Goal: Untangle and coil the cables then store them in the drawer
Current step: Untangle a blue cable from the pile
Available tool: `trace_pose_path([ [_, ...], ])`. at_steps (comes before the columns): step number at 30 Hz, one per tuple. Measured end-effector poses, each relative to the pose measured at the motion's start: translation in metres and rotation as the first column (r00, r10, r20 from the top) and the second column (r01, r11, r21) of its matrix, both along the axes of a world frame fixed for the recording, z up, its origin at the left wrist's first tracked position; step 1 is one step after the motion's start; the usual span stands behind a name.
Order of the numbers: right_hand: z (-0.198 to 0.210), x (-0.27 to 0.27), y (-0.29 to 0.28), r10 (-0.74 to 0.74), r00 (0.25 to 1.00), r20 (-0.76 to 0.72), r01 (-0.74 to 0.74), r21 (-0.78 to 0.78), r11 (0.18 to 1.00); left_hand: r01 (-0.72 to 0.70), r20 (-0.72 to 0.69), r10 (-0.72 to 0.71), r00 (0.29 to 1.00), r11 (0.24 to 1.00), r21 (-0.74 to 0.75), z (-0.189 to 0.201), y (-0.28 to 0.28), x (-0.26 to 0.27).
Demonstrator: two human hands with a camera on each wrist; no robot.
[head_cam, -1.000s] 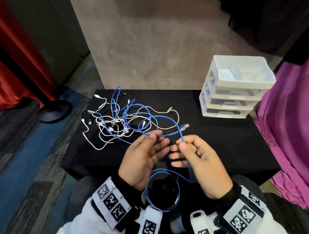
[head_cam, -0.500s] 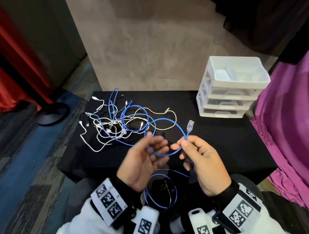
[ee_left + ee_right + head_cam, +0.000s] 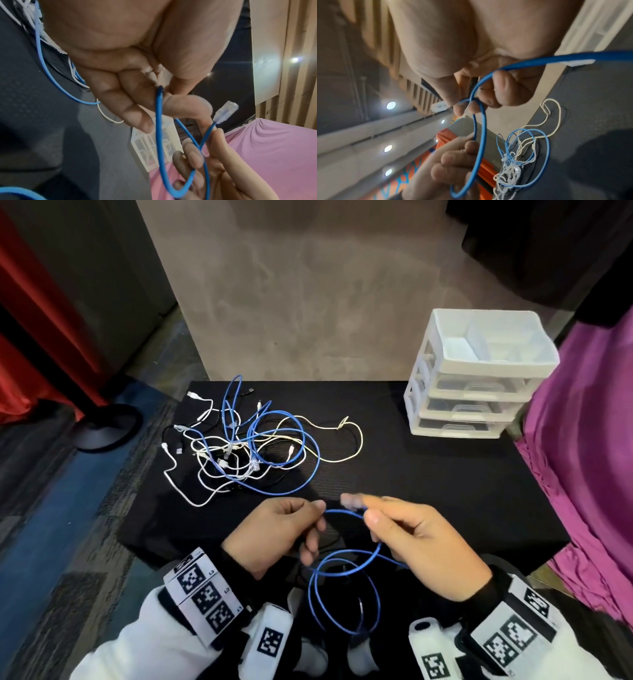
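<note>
A blue network cable (image 3: 344, 571) hangs in loops between my two hands, near the table's front edge. My left hand (image 3: 291, 529) pinches one strand of it (image 3: 158, 108). My right hand (image 3: 404, 534) pinches the cable just behind its clear plug (image 3: 349, 500), which points left; the plug (image 3: 224, 113) shows in the left wrist view too. A tangle of blue, white, cream and black cables (image 3: 246, 446) lies on the black table (image 3: 428, 484), left of centre. A white three-drawer unit (image 3: 476, 378) stands at the back right, drawers closed.
A purple cloth (image 3: 582, 457) hangs along the table's right side. A red curtain and a black stand base (image 3: 106, 426) are on the floor to the left. A grey wall panel stands behind the table.
The blue cable has come out of the pile and toward me. Both hands dropped closer to the front edge, and more loops now hang below them. The plug turned from upright to pointing left.
</note>
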State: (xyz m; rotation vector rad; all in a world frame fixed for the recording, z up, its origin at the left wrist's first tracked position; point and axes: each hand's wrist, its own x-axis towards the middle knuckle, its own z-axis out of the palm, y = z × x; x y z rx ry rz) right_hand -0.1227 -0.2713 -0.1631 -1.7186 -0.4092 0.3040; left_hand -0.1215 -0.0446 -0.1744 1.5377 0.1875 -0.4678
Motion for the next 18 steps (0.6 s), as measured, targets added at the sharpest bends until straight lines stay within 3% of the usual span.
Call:
trace_pose_path([
  [2,-0.003,0.0,-0.002,0.08,0.995,0.061,-0.072,-0.13,0.989,-0.066,-0.009,0.066,0.998,0.998,-0.02,0.0,-0.002,0.002],
  [4,-0.006,0.003,-0.003,0.081,0.995,0.064,-0.07,-0.159,0.985,-0.092,-0.007,0.092,0.996,0.995,-0.033,0.001,-0.005,0.003],
  [11,-0.013,0.007,0.002,-0.074,0.979,0.188,0.113,-0.206,0.972,-0.063,0.158,0.054,0.986,0.997,0.052,0.007,-0.011,-0.005],
  [14,-0.015,0.005,0.009,-0.19,0.947,0.257,0.238,-0.168,0.957,-0.106,0.245,0.066,0.967,0.982,0.157,0.004,-0.012,-0.005],
  [18,-0.019,0.003,0.015,-0.292,0.938,0.187,0.313,-0.097,0.945,-0.214,0.402,0.106,0.909,0.949,0.233,0.004,-0.016,-0.006],
])
